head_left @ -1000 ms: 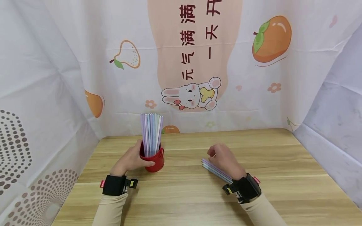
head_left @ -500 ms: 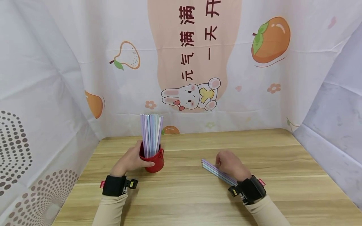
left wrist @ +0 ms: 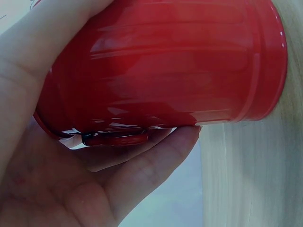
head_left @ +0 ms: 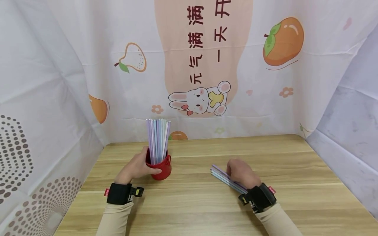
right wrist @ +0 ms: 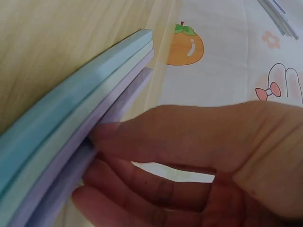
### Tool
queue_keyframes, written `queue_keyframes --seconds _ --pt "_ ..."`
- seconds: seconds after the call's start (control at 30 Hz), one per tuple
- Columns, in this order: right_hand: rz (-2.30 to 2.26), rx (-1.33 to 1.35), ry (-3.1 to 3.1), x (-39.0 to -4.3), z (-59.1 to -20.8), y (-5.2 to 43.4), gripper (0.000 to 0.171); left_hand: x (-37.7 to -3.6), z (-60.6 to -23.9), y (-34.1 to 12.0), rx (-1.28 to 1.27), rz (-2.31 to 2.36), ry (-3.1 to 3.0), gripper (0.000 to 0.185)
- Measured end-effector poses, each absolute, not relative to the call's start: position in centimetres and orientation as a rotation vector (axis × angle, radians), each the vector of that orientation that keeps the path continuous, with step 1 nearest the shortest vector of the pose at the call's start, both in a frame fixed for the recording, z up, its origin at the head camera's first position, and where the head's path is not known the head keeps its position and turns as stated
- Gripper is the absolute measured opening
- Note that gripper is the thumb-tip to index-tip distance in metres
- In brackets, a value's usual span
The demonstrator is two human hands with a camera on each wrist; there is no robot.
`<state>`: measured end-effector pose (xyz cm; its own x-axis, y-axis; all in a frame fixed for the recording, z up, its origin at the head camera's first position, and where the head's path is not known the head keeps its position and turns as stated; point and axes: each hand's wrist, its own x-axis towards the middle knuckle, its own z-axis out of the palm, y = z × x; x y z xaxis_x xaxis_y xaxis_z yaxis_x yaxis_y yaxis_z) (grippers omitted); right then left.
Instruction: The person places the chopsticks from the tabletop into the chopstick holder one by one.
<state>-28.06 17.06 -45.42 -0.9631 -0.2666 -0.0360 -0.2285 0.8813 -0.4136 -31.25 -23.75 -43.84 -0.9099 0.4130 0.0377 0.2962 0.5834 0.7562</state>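
In the head view my left hand (head_left: 137, 167) grips a red bucket-shaped cup (head_left: 161, 170) on the table, thumb over the near side and fingers behind. The left wrist view shows fingers (left wrist: 151, 163) against the red wall (left wrist: 180, 71), beside a small handle loop. A dense bunch of pastel pencils (head_left: 157, 141) stands upright in the cup. To the right, my right hand (head_left: 243, 173) pinches a purple pencil (right wrist: 128, 94) between thumb and fingers, its far tip a little apart from the others. Beside it lie a few more pencils (right wrist: 71, 94), light blue, pale green and lilac, side by side.
The wood-grain table (head_left: 189, 209) reaches back to a white printed cloth (head_left: 133, 98) hanging behind it. More pale cloth (head_left: 44, 82) hangs at the left, and another panel (head_left: 351, 131) at the right. Both wrists wear black straps with small cameras (head_left: 138, 191).
My right hand has drawn back toward the near right along the pencils. The purple pencil's tip has parted slightly from the row. My left hand and the cup stay in place.
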Motion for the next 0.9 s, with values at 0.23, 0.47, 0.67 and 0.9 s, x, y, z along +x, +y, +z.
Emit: queue_keyframes --seconds 0.23,0.47,0.67,0.9 --pt "-0.612 -0.418 3.001 -28.13 -45.58 17.28 0.025 -31.18 -43.73 -23.79 0.596 1.222 2.672 0.102" --pt "-0.611 -0.377 2.99 -28.38 -45.98 17.51 0.026 -31.23 -43.8 -23.78 0.608 1.22 2.677 0.102" --pt "-0.623 -0.36 2.973 -28.59 -46.32 17.75 0.025 -31.28 -43.9 -23.77 0.623 1.204 2.687 0.1" --pt "-0.663 -0.367 2.966 -28.66 -46.25 17.98 0.021 -31.22 -43.88 -23.75 0.594 1.189 2.702 0.098"
